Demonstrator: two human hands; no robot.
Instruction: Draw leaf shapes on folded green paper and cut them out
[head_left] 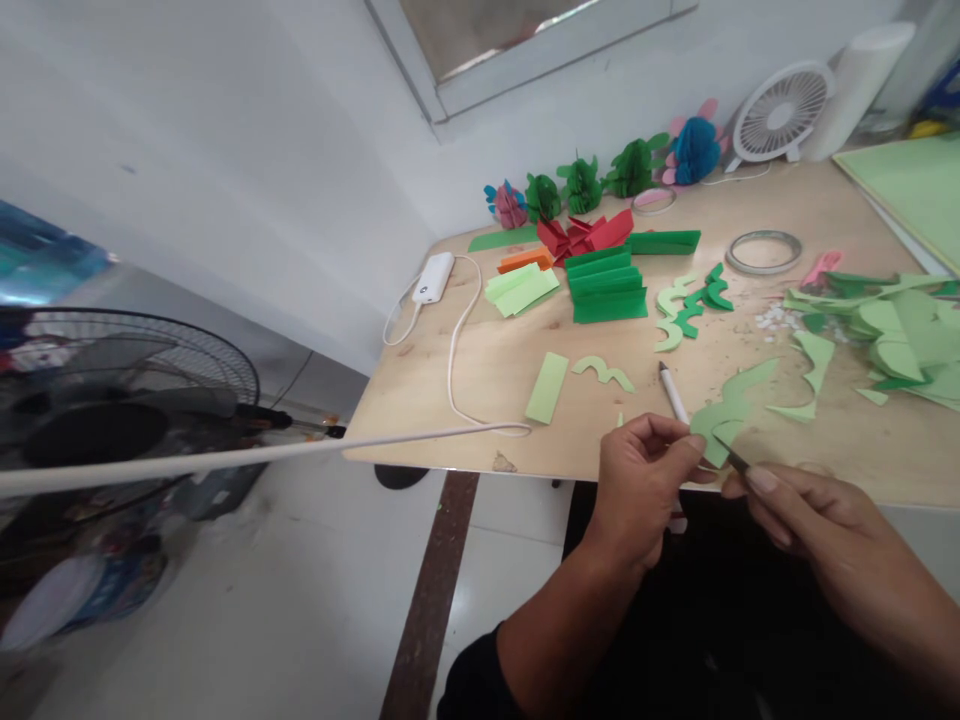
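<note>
My left hand [643, 488] pinches a light green paper cutout [726, 415] at the near table edge and also holds a white marker pen [673, 393], its black tip pointing away from me. My right hand [817, 530] grips a small dark blade [731, 455] between its fingers, with the tip touching the cutout's lower edge. The rest of the tool is hidden by my fingers, so I cannot tell whether it is scissors or a knife. Loose green paper scraps [810, 360] lie just beyond my hands.
The plywood table [480, 400] holds folded green paper [606, 285], folded red paper [581, 235], a tape roll [763, 252], a power bank [433, 277] with a white cable, and paper honeycomb decorations [581, 185]. A white desk fan [780, 112] stands behind; a floor fan [127, 395] stands left.
</note>
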